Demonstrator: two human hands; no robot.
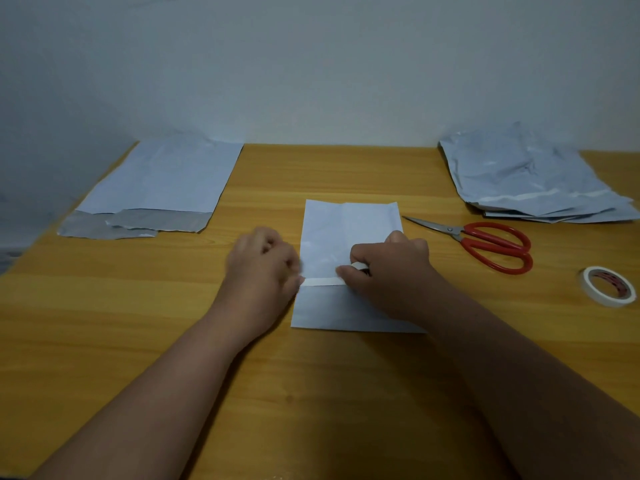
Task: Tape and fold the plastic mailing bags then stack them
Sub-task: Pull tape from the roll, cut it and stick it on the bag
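1. A folded white mailing bag [346, 237] lies flat on the wooden bench [346, 375] at the centre of the frame
2. A strip of white tape [322, 281] runs across the bag where its white upper part meets the grey lower part
3. The left hand [263, 265] rests at the bag's left edge, its fingers [277, 247] curled, touching the left end of the strip; whether it pinches the strip I cannot tell
4. The right hand [391, 268] presses on the strip's right part, fingers curled round a small white object I cannot identify
5. A flat pile of bags [156, 181] lies at the upper left; a crumpled pile [526, 174] lies at the upper right
6. Red-handled scissors [485, 244] and a tape roll [607, 285] lie at the right, apart from each other
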